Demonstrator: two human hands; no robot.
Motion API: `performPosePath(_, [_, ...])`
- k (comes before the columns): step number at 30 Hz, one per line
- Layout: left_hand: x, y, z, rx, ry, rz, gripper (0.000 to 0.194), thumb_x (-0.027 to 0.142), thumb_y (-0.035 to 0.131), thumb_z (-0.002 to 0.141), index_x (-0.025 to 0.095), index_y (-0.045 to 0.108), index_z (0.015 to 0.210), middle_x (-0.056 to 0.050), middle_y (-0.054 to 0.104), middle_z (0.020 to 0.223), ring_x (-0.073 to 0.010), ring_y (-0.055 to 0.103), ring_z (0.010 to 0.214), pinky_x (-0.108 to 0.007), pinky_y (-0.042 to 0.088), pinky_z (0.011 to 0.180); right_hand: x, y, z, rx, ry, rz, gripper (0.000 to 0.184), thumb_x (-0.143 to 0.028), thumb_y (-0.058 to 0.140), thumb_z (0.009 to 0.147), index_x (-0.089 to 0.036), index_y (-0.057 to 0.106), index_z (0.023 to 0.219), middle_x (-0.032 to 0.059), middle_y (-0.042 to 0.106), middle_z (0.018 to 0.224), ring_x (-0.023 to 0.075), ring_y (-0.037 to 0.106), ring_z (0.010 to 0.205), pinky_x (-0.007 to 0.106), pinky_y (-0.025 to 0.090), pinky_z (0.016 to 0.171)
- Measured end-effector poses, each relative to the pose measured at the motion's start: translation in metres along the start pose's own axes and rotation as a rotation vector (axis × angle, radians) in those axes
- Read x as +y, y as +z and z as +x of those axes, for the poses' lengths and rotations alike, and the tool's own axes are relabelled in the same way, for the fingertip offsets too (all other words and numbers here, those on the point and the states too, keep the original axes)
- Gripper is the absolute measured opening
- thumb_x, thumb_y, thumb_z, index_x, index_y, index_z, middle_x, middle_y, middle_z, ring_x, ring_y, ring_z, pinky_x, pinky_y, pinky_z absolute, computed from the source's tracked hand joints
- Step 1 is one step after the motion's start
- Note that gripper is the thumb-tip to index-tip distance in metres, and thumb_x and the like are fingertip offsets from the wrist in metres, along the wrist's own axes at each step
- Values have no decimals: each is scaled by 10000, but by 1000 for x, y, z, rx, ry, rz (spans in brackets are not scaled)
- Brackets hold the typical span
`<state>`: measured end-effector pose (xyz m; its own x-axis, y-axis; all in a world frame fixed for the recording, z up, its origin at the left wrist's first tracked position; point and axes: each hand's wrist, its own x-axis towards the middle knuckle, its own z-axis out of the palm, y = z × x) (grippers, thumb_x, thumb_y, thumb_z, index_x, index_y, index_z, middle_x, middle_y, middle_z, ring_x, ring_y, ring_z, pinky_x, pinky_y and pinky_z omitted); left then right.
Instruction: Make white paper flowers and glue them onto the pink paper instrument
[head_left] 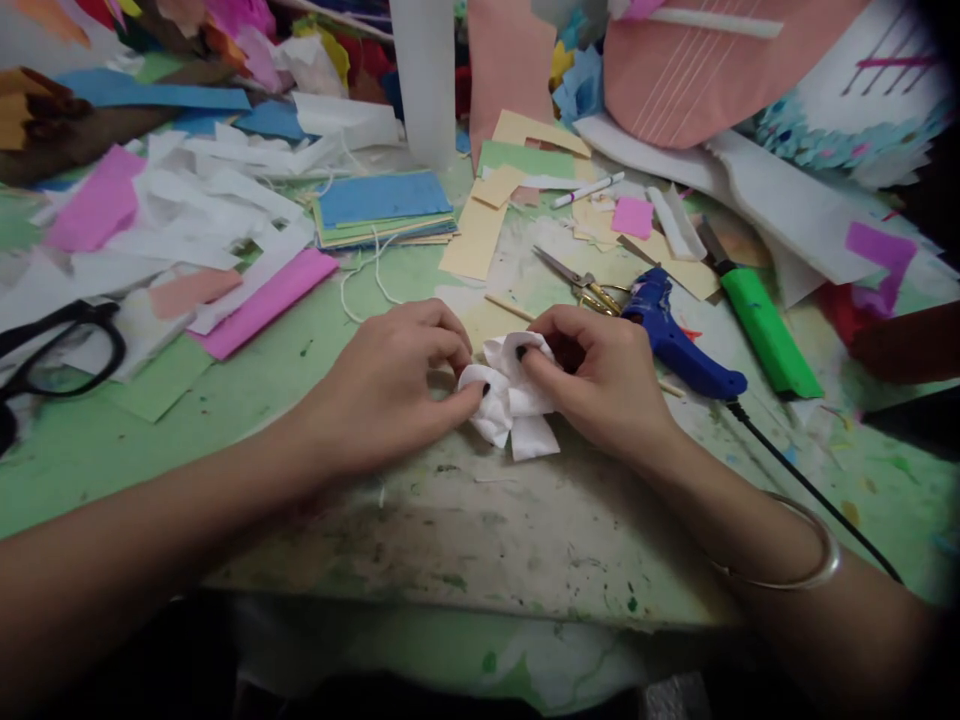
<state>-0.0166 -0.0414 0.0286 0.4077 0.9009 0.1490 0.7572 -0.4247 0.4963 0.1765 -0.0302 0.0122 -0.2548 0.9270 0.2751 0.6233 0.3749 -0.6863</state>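
Between my two hands, just above the table, is a white paper flower (513,392) with several rounded petals. My left hand (401,385) pinches its left petal between thumb and fingers. With thumb and curled fingers, my right hand (600,375) grips the upper right petal. Part of the flower is hidden behind the right fingers. A thin wooden stick (510,306) lies behind the hands, and its other end shows beyond my right hand. Close to the right hand rests a blue glue gun (675,335), with scissors (581,280) beside it.
Coloured paper pieces (386,200) are stacked behind the hands. White paper strips (217,200) and black glasses (67,350) lie at left. A green-handled cutter (769,325) is at right; the glue gun's cord (817,490) runs to the front right. A white cylinder (426,90) stands at the back.
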Motion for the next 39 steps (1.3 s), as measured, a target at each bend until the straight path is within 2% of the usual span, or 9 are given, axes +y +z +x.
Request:
performPosePath(6, [-2, -8, 0, 79, -60, -115, 168, 304, 606, 786, 196, 665, 671, 3, 692, 848, -142, 615, 769, -256, 435, 671, -2, -4, -2, 13, 160, 89, 82, -149, 580, 719, -179, 606, 648, -33, 501, 535, 96, 415, 497, 246, 269, 476])
performPosePath(9, [0, -9, 0, 104, -91, -156, 146, 299, 620, 798, 196, 688, 719, 1, 703, 844, -132, 604, 732, -252, 417, 616, -2, -5, -3, 6, 192, 115, 99, -157, 583, 718, -187, 588, 624, -28, 496, 521, 101, 410, 486, 242, 261, 449])
performPosePath(16, [2, -10, 0, 121, -70, -180, 185, 355, 636, 824, 210, 692, 724, -10, 724, 828, -148, 615, 722, -272, 442, 606, -5, -5, -7, 23, 124, 59, 89, -168, 575, 745, -197, 593, 663, -22, 526, 552, 107, 437, 495, 249, 277, 458])
performPosePath(19, [3, -9, -1, 125, -69, -196, 203, 387, 635, 810, 220, 688, 706, -3, 726, 815, -158, 622, 727, -277, 437, 605, -8, -6, -10, 50, 44, -29, 87, -173, 572, 766, -204, 596, 689, -26, 533, 559, 105, 440, 497, 251, 298, 481])
performPosePath(23, [6, -6, -5, 157, -44, -120, 130, 318, 638, 789, 233, 685, 702, 27, 703, 756, -145, 605, 701, -274, 428, 645, -12, -5, -15, 98, -100, -171, 80, -178, 566, 792, -213, 591, 725, -15, 561, 580, 123, 486, 521, 266, 344, 528])
performPosePath(27, [7, -2, -10, 240, 61, 106, 79, 251, 605, 815, 235, 658, 759, 11, 683, 754, -179, 609, 757, -293, 419, 662, -16, -4, -19, 99, -183, -230, 51, -188, 562, 812, -219, 598, 795, 14, 607, 642, 156, 544, 563, 290, 363, 561])
performPosePath(31, [4, 3, -12, 302, 265, 317, 134, 205, 538, 878, 238, 617, 775, -9, 677, 761, -209, 589, 826, -327, 462, 726, -17, -3, -23, 93, -206, -256, 49, -201, 558, 825, -226, 600, 823, 21, 626, 658, 172, 564, 592, 296, 377, 575])
performPosePath(35, [-2, 8, -13, 369, 472, 307, 89, 156, 580, 870, 233, 597, 829, -19, 707, 836, -220, 605, 874, -379, 500, 786, -15, -3, -23, 130, -199, -262, 71, -187, 542, 831, -205, 600, 795, 15, 620, 638, 147, 547, 561, 275, 378, 557])
performPosePath(39, [-5, 9, -14, 490, 644, 292, 165, 127, 661, 828, 224, 593, 943, -33, 730, 924, -230, 624, 880, -392, 513, 715, -14, -2, -22, 181, -205, -291, 121, -180, 529, 840, -188, 591, 736, -3, 595, 598, 116, 512, 521, 248, 352, 525])
